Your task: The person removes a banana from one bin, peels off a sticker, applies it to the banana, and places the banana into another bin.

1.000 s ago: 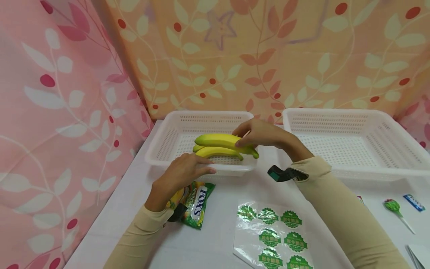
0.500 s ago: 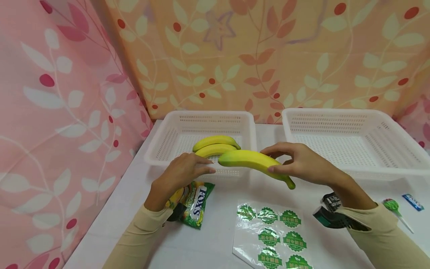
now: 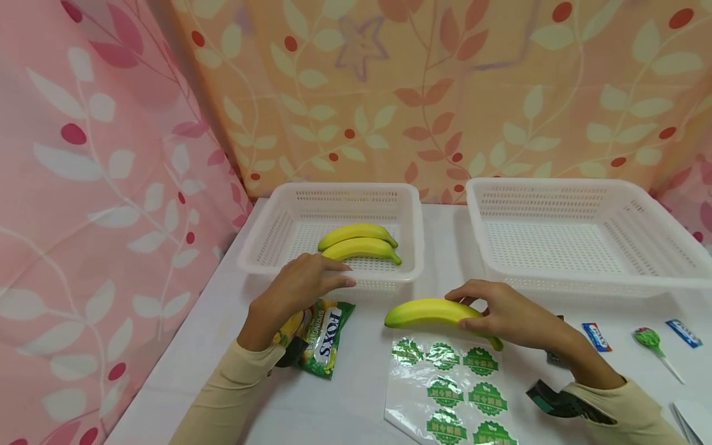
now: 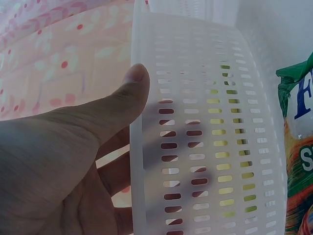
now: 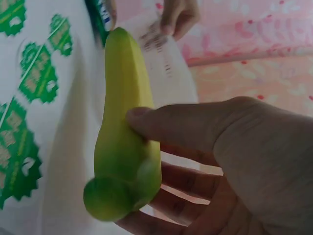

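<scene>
My right hand grips a yellow banana near its stem, thumb on one side and fingers round the other. In the right wrist view the banana lies lengthwise with its green stem end closest. Whether it touches the table is hard to tell. My left hand holds the front rim of the left white plastic basket, thumb outside and fingers inside; the left wrist view shows those fingers through the slotted wall. Inside that basket two bananas lie side by side.
A larger white basket stands at right. Below the left hand lies a green Fox's sweets bag. A sheet of green stickers lies in front. Small wrapped sweets, a lollipop and metal tweezers are at right.
My right hand has lifted the banana out of the left basket and brought it right and down to the sticker sheet's back edge. The left hand has stayed on the basket rim.
</scene>
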Demonstrator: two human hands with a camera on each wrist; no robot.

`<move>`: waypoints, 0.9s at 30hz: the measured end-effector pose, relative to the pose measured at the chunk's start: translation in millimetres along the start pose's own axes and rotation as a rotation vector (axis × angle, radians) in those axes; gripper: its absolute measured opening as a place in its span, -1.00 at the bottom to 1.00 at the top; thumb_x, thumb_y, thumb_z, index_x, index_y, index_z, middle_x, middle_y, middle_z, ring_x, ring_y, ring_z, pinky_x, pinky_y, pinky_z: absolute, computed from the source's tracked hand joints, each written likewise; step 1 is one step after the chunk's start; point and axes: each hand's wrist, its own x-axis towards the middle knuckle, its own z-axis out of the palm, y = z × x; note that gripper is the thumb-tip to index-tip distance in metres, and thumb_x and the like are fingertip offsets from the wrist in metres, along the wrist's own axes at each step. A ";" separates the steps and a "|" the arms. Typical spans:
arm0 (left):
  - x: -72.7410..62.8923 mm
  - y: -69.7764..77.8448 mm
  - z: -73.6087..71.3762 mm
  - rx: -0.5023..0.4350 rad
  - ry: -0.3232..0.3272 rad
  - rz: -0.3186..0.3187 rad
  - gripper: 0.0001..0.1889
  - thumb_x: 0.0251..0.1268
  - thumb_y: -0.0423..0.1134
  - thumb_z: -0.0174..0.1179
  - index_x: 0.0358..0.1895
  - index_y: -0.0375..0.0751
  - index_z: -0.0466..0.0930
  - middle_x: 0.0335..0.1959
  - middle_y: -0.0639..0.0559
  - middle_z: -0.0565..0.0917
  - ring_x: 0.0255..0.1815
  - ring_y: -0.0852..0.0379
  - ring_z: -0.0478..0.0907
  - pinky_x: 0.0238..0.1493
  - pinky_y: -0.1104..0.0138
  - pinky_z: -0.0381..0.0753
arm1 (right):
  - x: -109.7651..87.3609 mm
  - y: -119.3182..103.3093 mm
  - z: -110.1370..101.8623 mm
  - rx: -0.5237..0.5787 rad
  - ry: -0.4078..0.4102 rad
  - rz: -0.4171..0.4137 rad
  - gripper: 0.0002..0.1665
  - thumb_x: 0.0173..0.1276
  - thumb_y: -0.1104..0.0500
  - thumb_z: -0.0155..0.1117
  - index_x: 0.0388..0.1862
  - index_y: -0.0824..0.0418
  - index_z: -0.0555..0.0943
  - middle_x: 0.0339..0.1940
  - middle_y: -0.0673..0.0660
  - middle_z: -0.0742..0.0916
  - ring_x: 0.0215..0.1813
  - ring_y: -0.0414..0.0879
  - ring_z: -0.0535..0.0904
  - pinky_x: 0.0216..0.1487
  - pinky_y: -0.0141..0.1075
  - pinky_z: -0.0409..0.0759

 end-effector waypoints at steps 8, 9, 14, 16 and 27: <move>0.6 1.3 1.9 0.017 0.004 -0.005 -0.51 0.43 0.15 0.36 0.30 0.02 0.74 0.13 0.10 0.79 -0.04 0.07 0.61 0.05 0.14 0.62 | 5.8 16.4 9.0 -0.088 0.054 0.030 -0.45 0.33 0.12 0.57 0.27 0.20 0.69 0.09 0.02 0.77 0.06 -0.07 0.63 0.14 0.00 0.68; -0.1 2.8 2.0 0.039 0.018 0.006 -0.50 0.43 0.15 0.36 0.31 0.02 0.73 0.13 0.10 0.79 -0.01 0.06 0.62 0.09 0.13 0.62 | 6.2 17.4 9.5 -0.094 0.060 0.027 -0.46 0.33 0.13 0.57 0.27 0.21 0.69 0.08 0.03 0.76 0.06 -0.07 0.64 0.12 -0.02 0.69; -5.7 20.8 5.3 0.110 0.205 0.282 -0.62 0.39 0.01 0.45 0.16 -0.06 0.80 0.04 0.10 0.82 0.07 0.07 0.72 0.20 0.14 0.68 | 7.1 21.9 10.0 -0.113 0.085 -0.010 -0.46 0.34 0.13 0.56 0.27 0.22 0.68 0.10 0.04 0.76 0.07 -0.06 0.66 0.05 -0.14 0.68; -8.1 31.6 11.3 0.100 0.262 0.445 -0.71 0.38 -0.08 0.47 0.07 -0.09 0.82 -0.04 0.10 0.82 0.02 0.11 0.73 0.12 0.22 0.71 | 7.7 23.5 10.1 -0.116 0.089 -0.020 -0.45 0.35 0.12 0.56 0.28 0.23 0.68 0.11 0.05 0.76 0.08 -0.05 0.65 0.04 -0.13 0.67; -10.0 62.8 87.8 0.154 -0.038 0.545 -0.66 0.41 -0.03 0.44 0.17 0.01 0.76 0.07 0.11 0.70 0.03 0.23 0.63 0.06 0.42 0.60 | 10.0 27.2 13.0 -0.134 0.094 0.014 -0.45 0.35 0.15 0.56 0.29 0.21 0.67 0.11 0.06 0.75 0.05 -0.05 0.63 0.08 -0.08 0.69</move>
